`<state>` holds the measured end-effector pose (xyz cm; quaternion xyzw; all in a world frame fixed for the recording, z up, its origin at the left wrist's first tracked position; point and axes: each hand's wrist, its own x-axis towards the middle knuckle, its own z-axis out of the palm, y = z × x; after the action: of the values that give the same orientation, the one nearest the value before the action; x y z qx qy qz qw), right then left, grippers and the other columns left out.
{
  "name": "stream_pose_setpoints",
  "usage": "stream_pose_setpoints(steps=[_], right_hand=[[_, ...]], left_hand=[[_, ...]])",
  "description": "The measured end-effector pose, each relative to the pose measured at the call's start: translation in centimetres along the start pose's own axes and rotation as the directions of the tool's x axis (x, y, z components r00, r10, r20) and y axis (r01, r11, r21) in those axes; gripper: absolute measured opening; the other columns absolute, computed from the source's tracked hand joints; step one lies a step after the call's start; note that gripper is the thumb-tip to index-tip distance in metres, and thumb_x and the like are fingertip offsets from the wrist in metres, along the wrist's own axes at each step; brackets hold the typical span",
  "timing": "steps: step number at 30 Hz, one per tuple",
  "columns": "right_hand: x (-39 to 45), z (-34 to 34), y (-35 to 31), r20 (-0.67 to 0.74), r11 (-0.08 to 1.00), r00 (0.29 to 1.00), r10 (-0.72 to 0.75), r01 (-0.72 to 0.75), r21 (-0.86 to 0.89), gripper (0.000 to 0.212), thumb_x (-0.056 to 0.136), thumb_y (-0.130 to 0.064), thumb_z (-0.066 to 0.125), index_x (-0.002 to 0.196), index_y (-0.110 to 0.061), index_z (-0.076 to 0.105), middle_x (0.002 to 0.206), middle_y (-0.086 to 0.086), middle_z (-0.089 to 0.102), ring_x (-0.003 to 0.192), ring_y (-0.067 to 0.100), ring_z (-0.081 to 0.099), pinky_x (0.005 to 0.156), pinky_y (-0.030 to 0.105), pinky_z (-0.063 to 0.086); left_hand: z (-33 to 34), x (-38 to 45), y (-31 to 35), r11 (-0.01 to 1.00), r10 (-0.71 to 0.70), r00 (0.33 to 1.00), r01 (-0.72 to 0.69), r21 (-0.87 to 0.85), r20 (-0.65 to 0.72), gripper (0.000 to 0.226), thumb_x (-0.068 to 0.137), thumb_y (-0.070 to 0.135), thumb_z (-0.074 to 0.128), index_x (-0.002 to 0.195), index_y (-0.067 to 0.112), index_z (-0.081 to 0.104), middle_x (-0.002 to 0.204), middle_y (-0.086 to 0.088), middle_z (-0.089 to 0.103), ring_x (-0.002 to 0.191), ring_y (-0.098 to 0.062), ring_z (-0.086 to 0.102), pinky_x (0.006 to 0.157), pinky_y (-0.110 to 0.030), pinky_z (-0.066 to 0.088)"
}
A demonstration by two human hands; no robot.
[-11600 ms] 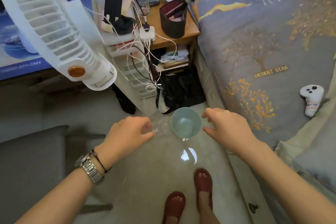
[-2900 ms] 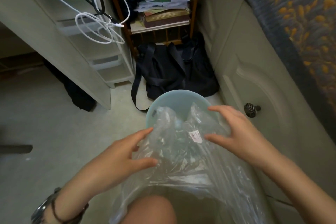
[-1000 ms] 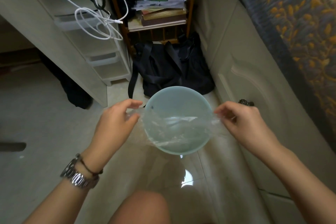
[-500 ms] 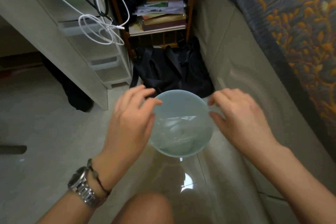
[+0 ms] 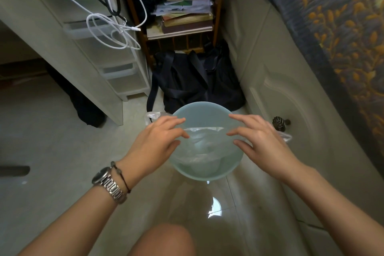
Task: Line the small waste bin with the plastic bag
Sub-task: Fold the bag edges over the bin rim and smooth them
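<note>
The small waste bin (image 5: 204, 172) stands on the pale tiled floor (image 5: 52, 151) in the narrow gap between a white drawer unit (image 5: 116, 72) on my left and the cream bed base (image 5: 280, 68) on my right. It is pale blue-green and round, seen from above. The clear plastic bag (image 5: 204, 145) sits crumpled inside it; its edge crosses the mouth as a straight line between my hands, and the far half of the rim looks uncovered. Corners of film stick out past the rim on both sides, one at the left (image 5: 154, 114) and one at the right near the dark drawer knob (image 5: 279, 123).

My left hand (image 5: 154, 143) lies over the left rim, fingers spread and loosely curved, thumb below, resting on the film. Whether it pinches the film I cannot tell. My right hand (image 5: 261, 139) mirrors it over the right rim, fingers extended and apart, thumb below, pressing the film, not closed.

A metal watch (image 5: 109, 184) and a thin dark cord bracelet (image 5: 122, 176) are on the left wrist.

Obstructions: a black bag (image 5: 197, 81) lies just behind the bin, touching or nearly so. Behind it is a wooden shelf (image 5: 180, 33) stacked with books. White cables (image 5: 112, 31) hang in loops over the drawer unit. My bare knee (image 5: 166, 239) is at the bottom edge. The patterned bedspread (image 5: 342, 27) overhangs the right.
</note>
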<state>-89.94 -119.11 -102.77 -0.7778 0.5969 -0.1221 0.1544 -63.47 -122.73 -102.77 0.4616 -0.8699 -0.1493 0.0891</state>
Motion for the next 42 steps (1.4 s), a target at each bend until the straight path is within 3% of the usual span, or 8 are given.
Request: stream_pose_setpoints(steps=[4, 9, 13, 18, 24, 28, 33, 42], right_hand=[[0.9, -0.1, -0.2, 0.031, 0.999, 0.999, 0.033, -0.032, -0.039, 0.019, 0.084, -0.020, 0.064, 0.102, -0.021, 0.071, 0.131, -0.002, 0.060, 0.118, 0.025, 0.052, 0.091, 0.038, 0.040], [1.3, -0.3, 0.1, 0.034, 0.998, 0.999, -0.001, 0.004, -0.065, 0.018, 0.083, -0.021, 0.065, 0.100, -0.023, 0.071, 0.111, -0.007, 0.071, 0.106, 0.022, 0.058, 0.082, 0.028, 0.031], [1.5, -0.1, 0.6, 0.069, 0.997, 0.998, 0.006, -0.001, -0.076, 0.024, 0.086, -0.024, 0.062, 0.108, -0.022, 0.068, 0.109, -0.008, 0.071, 0.107, 0.020, 0.056, 0.086, 0.029, 0.032], [2.0, 0.1, 1.3, 0.019, 1.000, 1.000, 0.015, -0.014, -0.027, 0.025, 0.081, -0.023, 0.068, 0.106, -0.020, 0.069, 0.107, -0.004, 0.071, 0.102, 0.024, 0.061, 0.085, 0.029, 0.034], [3.4, -0.3, 1.3, -0.079, 0.977, 0.991, 0.105, -0.088, 0.194, 0.019, 0.078, -0.018, 0.068, 0.090, -0.030, 0.059, 0.097, -0.008, 0.070, 0.095, 0.019, 0.063, 0.086, 0.036, 0.047], [4.0, 0.1, 1.6, -0.075, 0.986, 0.997, 0.026, -0.014, 0.169, 0.018, 0.082, -0.008, 0.064, 0.078, -0.025, 0.065, 0.097, -0.010, 0.074, 0.094, 0.019, 0.065, 0.085, 0.039, 0.047], [4.4, 0.1, 1.9, -0.080, 0.998, 0.997, 0.005, 0.001, 0.069, 0.022, 0.088, -0.007, 0.056, 0.097, -0.020, 0.072, 0.098, -0.003, 0.074, 0.091, 0.025, 0.065, 0.078, 0.031, 0.038], [5.7, -1.1, 1.5, -0.031, 0.993, 0.997, 0.068, -0.065, 0.103, 0.027, 0.085, -0.028, 0.061, 0.111, -0.023, 0.066, 0.114, -0.010, 0.064, 0.073, 0.009, 0.056, 0.074, 0.030, 0.047]], left_hand=[[-0.3, 0.8, 0.2, 0.994, -0.005, 1.000, 0.006, 0.108, -0.001, 0.028, 0.074, 0.014, 0.076, 0.098, 0.026, 0.072, 0.127, -0.001, 0.064, 0.111, -0.025, 0.059, 0.080, -0.037, 0.051], [0.1, 1.1, -0.4, 0.993, -0.003, 1.000, 0.004, 0.118, -0.010, 0.033, 0.070, 0.013, 0.079, 0.100, 0.027, 0.073, 0.116, 0.008, 0.070, 0.098, -0.022, 0.060, 0.075, -0.034, 0.048], [0.1, 1.0, -1.0, 0.992, -0.005, 1.000, 0.009, 0.124, -0.031, 0.045, 0.061, 0.008, 0.084, 0.103, 0.022, 0.074, 0.092, 0.006, 0.074, 0.087, -0.022, 0.064, 0.069, -0.032, 0.047], [0.3, 1.2, -2.0, 0.999, -0.041, 0.999, 0.041, 0.009, 0.011, 0.040, 0.086, 0.017, 0.064, 0.125, 0.025, 0.061, 0.119, 0.008, 0.065, 0.117, -0.016, 0.053, 0.097, -0.032, 0.042], [-0.2, 2.4, -2.6, 0.993, -0.086, 0.996, 0.085, -0.084, -0.014, 0.038, 0.089, 0.020, 0.059, 0.127, 0.027, 0.057, 0.121, 0.011, 0.059, 0.105, -0.012, 0.060, 0.085, -0.037, 0.053], [-0.4, 3.0, -2.6, 0.989, -0.114, 0.993, 0.111, -0.100, -0.023, 0.040, 0.090, 0.018, 0.058, 0.128, 0.028, 0.055, 0.119, 0.015, 0.056, 0.092, -0.004, 0.062, 0.079, -0.035, 0.054], [-0.2, 3.3, -2.7, 0.986, -0.144, 0.989, 0.141, -0.087, -0.025, 0.042, 0.090, 0.021, 0.057, 0.131, 0.031, 0.052, 0.122, 0.017, 0.054, 0.087, -0.003, 0.060, 0.079, -0.034, 0.053], [-0.2, 4.4, -2.7, 0.983, -0.171, 0.985, 0.170, -0.063, -0.007, 0.046, 0.090, 0.026, 0.057, 0.135, 0.031, 0.047, 0.126, 0.017, 0.051, 0.085, -0.003, 0.058, 0.077, -0.031, 0.052]])
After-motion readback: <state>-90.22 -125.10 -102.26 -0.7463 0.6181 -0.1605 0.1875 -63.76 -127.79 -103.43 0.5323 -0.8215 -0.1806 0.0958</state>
